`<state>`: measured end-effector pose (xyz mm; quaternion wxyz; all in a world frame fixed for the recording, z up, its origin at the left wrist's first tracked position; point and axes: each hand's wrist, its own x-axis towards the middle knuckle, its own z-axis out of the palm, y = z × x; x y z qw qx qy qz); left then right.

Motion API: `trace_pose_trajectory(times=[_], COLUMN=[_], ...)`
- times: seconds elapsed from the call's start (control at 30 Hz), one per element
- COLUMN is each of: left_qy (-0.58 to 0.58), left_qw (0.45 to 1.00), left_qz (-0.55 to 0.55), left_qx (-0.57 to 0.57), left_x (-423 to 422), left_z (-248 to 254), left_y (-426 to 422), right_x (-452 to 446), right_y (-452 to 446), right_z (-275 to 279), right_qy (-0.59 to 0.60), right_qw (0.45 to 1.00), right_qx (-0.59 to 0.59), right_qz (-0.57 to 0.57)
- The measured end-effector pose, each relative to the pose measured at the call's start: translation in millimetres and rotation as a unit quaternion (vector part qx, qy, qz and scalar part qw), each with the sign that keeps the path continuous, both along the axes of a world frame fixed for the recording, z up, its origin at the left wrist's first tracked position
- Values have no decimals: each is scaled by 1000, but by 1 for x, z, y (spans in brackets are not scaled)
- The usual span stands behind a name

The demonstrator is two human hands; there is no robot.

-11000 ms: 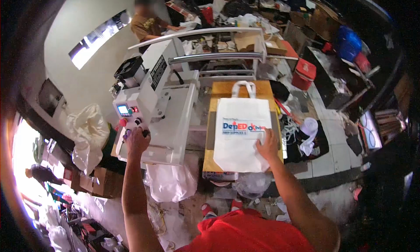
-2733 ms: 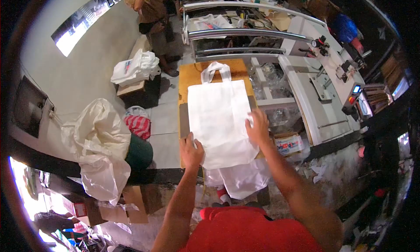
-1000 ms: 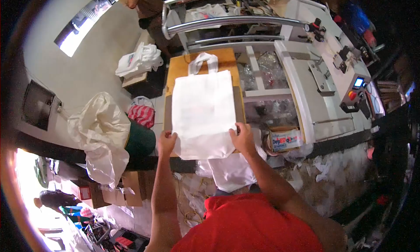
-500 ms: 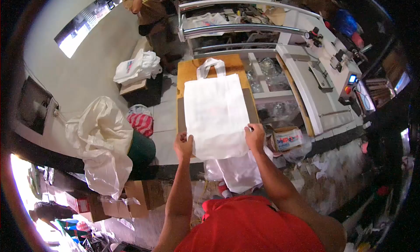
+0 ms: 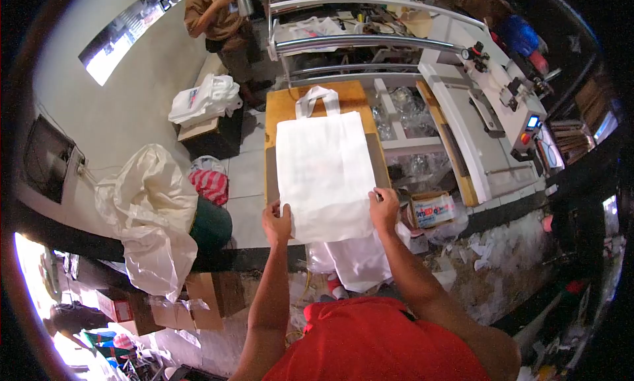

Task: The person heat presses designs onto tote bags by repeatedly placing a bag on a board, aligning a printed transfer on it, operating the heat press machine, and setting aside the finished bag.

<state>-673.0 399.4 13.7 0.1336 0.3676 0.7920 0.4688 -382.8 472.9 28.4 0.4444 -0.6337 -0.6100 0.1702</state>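
Note:
A white fabric tote bag (image 5: 325, 173) lies flat, handles pointing away from me, on a wooden board with a grey pad (image 5: 272, 183). At the bag's lower left edge, my left hand (image 5: 277, 225) is closed with its fingers curled and pinching the fabric. On the lower right edge, my right hand (image 5: 384, 210) pinches the bag between thumb and fingers. More white fabric (image 5: 360, 261) hangs below the board in front of me, between my forearms.
White printed bags (image 5: 208, 100) are piled on a dark box at left. A green bin (image 5: 211, 226) with a pale sack (image 5: 155, 202) stands nearby. To the right are a machine with a lit screen (image 5: 532, 121) and a printed carton (image 5: 432, 210). Another person (image 5: 218, 17) stands at the back.
My hands and the bag stay nearly in place. The person at the back has come further into view, with a shiny metal cylinder near the raised hand. The view has shifted slightly.

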Motion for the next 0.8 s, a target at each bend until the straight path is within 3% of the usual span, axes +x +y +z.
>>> trace_pose_trajectory(times=[0.03,0.1,0.2,0.23,0.27,0.33,0.4,0.47,0.53,0.6,0.67,0.73,0.77,0.8], left_qy=[1,52,109,111,110,-10,80,181,212,67,65,-21,-130,-147], left_qw=[1000,999,994,992,990,990,987,972,935,868,840,823,760,748], left_qz=[0,9,4,33,57,126,133,49,-81,-156,-259,-228,-183,-183], left_qx=[-1,-9,20,46,69,56,-48,-142,-273,-467,-473,-520,-610,-621], left_x=[2,7,-1,-5,-8,-6,5,28,24,65,80,122,130,142], left_z=[2,12,23,17,8,1,-24,-44,-115,-112,-135,-106,-113,-110], left_y=[-1,-6,-22,-35,-52,-84,-136,-181,-277,-330,-410,-413,-429,-430], right_x=[0,2,51,74,106,174,247,300,338,363,368,376,377,378], right_y=[-2,-8,-12,-19,-18,-31,-44,-40,-20,20,58,93,105,115], right_z=[2,14,0,0,-32,-79,-142,-195,-236,-261,-267,-301,-307,-319], right_qy=[1,117,71,75,75,0,-55,-98,-219,-243,-405,-446,-457,-467], right_qw=[1000,993,995,996,994,994,985,968,929,913,844,821,815,808], right_qx=[-1,-15,73,8,-16,-26,-125,-220,-298,-324,-325,-286,-272,-256], right_qz=[0,-14,-18,-56,-83,-108,-104,-70,2,43,134,212,232,252])
